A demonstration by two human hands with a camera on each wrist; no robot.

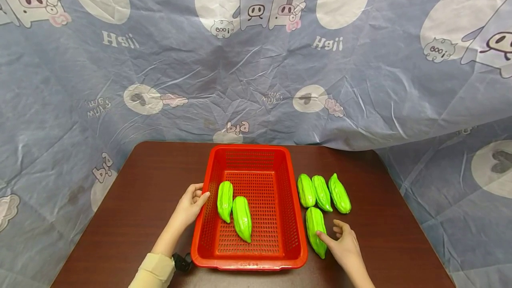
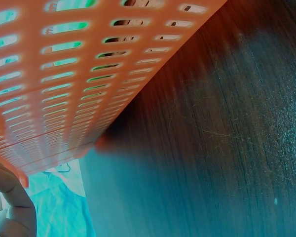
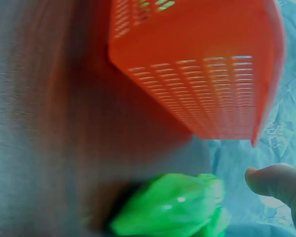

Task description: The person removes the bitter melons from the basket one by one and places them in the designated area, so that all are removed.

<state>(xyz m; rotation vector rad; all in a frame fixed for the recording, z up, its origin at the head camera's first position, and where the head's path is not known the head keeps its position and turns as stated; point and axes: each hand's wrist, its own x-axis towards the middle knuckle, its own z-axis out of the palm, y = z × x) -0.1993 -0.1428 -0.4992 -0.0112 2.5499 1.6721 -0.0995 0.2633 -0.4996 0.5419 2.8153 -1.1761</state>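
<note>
A red perforated plastic basket (image 1: 250, 262) stands on the table, with two green ridged bitter melons (image 1: 242, 219) lying in its left half. My left hand (image 1: 191, 203) grips the basket's left rim, thumb over the edge; curled fingers (image 2: 12, 205) show at the corner of the left wrist view. Right of the basket lies another bitter melon (image 1: 316, 232). Beside it is my right hand (image 1: 345, 243), thumb and fingers spread apart and nothing held. In the right wrist view the thumb (image 3: 274, 182) appears apart from the blurred green melon (image 3: 170, 205).
Three more bitter melons (image 1: 321, 193) lie in a row behind the nearer one, along the basket's right side. The dark brown table (image 1: 148, 181) ends at a grey-blue printed cloth (image 1: 256, 70). A dark object (image 1: 182, 262) sits by the left sleeve.
</note>
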